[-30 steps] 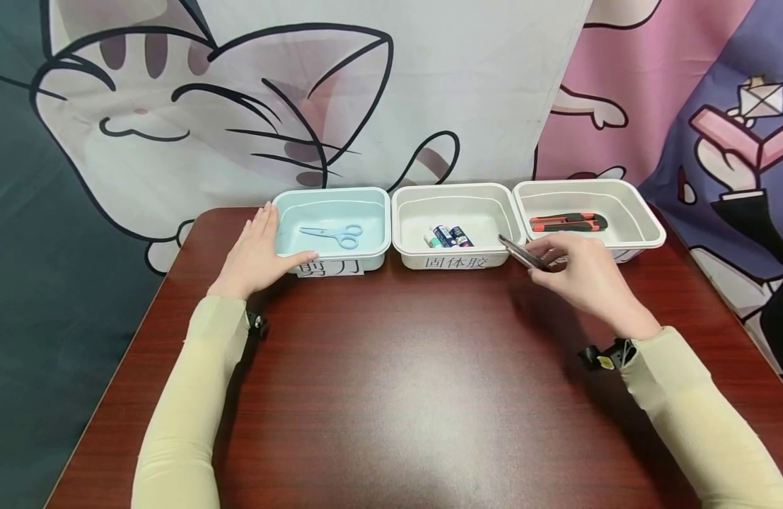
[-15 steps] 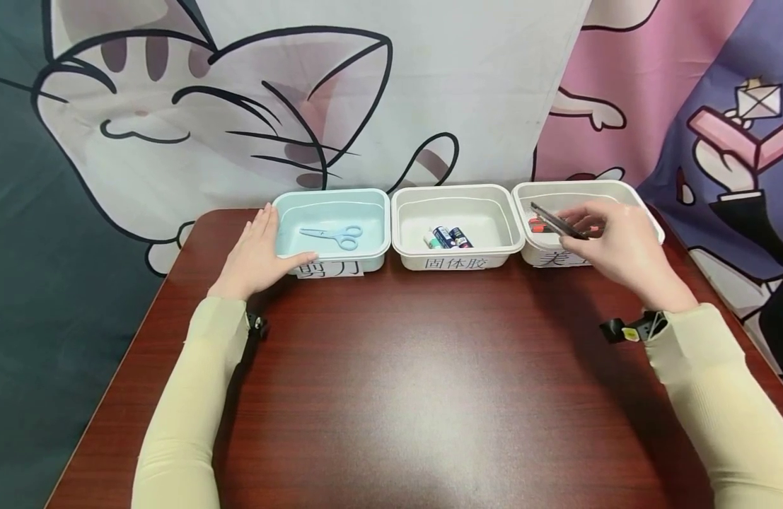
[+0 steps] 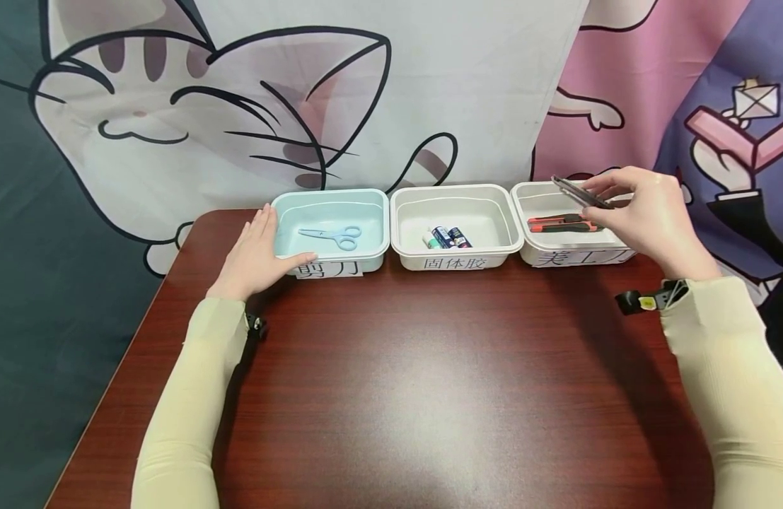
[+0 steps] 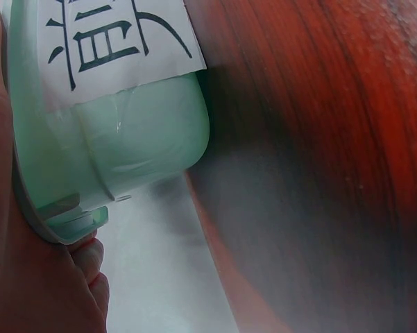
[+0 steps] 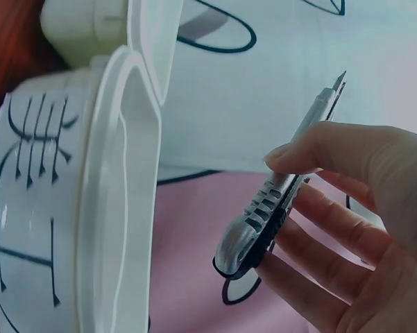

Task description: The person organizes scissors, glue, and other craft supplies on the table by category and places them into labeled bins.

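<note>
My right hand (image 3: 652,212) pinches a silver utility knife (image 5: 260,208) between thumb and fingers, its blade tip showing at the upper end. It is held above the right white bin (image 3: 528,247), tilted, tip toward the back left. Inside that bin lie red-and-black utility knives (image 3: 559,224). My left hand (image 3: 251,254) rests at the left front corner of the light blue bin (image 3: 375,261), fingers straight along its side and thumb on the front rim. Light blue scissors (image 3: 334,235) lie in that bin. In the left wrist view the hand lies along the rim.
Between these two stands another white bin (image 3: 404,258) with several glue sticks (image 3: 446,237) inside. The bins line up side by side at the back of the brown table (image 3: 391,382), with labels on their fronts. Behind hangs a cartoon-printed cloth (image 3: 480,85).
My right hand has moved right and up with the utility knife, from in front of the gap between the white bins to over the right bin. My left hand has stayed in place.
</note>
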A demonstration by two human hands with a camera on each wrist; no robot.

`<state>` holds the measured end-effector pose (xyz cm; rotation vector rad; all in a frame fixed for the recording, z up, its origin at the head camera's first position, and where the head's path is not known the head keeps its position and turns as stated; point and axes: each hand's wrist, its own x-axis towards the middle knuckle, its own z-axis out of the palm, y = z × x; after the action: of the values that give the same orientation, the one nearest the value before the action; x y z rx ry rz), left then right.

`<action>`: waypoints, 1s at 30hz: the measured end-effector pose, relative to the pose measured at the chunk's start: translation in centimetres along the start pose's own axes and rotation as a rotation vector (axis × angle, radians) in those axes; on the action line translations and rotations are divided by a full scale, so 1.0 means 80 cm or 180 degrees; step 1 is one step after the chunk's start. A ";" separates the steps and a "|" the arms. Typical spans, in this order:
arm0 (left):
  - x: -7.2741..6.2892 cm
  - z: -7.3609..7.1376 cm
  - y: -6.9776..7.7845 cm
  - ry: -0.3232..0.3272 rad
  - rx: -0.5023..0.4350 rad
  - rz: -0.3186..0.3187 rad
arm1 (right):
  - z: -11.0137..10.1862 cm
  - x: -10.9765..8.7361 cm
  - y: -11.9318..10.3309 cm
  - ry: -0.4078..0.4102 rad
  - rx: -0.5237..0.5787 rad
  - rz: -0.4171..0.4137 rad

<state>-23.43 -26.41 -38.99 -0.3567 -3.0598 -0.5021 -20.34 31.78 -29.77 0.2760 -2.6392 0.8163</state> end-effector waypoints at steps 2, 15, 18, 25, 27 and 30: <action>0.000 0.000 0.000 0.0001 -0.0005 -0.0001 | -0.003 0.005 0.005 -0.0042 -0.0020 0.0052; 0.000 0.001 -0.001 0.0021 -0.0047 -0.0002 | 0.002 0.032 0.051 -0.0384 -0.0370 0.0203; 0.000 0.002 -0.002 0.0021 -0.0040 -0.0004 | 0.011 0.037 0.064 -0.0525 -0.0461 0.0077; 0.000 0.001 0.000 0.0022 -0.0055 0.0004 | 0.036 0.040 0.094 -0.0932 -0.0533 0.0057; 0.000 0.001 0.000 0.0030 -0.0050 0.0014 | 0.042 0.041 0.102 -0.0973 -0.0557 -0.0008; 0.000 0.001 0.001 0.0058 -0.0035 0.0029 | 0.048 0.041 0.113 -0.0970 -0.0576 -0.0105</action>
<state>-23.38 -26.33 -39.06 -0.3639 -3.0377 -0.5188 -27.03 36.63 -35.98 0.4234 -2.9588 0.5558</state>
